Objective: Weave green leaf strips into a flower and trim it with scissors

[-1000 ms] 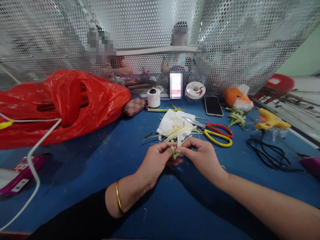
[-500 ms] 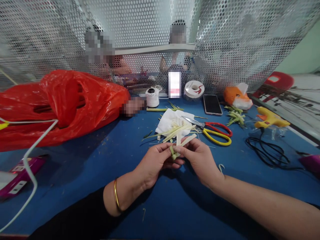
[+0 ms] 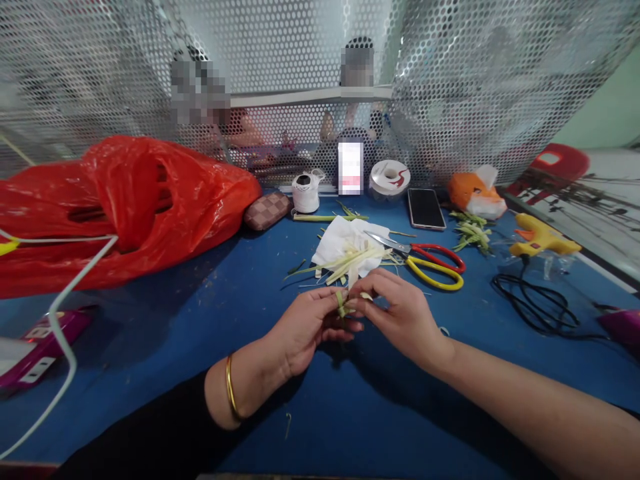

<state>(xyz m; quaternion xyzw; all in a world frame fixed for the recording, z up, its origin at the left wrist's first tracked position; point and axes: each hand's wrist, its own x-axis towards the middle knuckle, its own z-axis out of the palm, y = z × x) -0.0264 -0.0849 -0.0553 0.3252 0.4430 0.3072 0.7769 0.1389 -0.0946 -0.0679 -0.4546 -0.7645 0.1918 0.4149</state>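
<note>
Between my hands is a small folded piece of pale green leaf strips point(image 3: 341, 304). My left hand point(image 3: 313, 327) pinches it between thumb and fingers, the other fingers curled beneath. My right hand point(image 3: 400, 313) is closed with thumb and forefinger on a strip of the same piece, partly hidden by the fingers. Just beyond lie loose pale leaf strips point(image 3: 357, 259) on a white tissue point(image 3: 330, 240). Scissors point(image 3: 436, 272) with one red and one yellow handle rest on the tissue's right side, blades pointing left.
A red plastic bag point(image 3: 200, 200) fills the left side, near a checkered case point(image 3: 269, 211). White thread point(image 3: 305, 197), a ribbon spool point(image 3: 389, 177) and a phone point(image 3: 425, 209) stand or lie at the back. A yellow glue gun point(image 3: 543, 237) with a black cord lies right.
My right hand has turned over the piece, its fingers now covering the strips that stuck up before. My left hand keeps its pinch, shifted slightly left.
</note>
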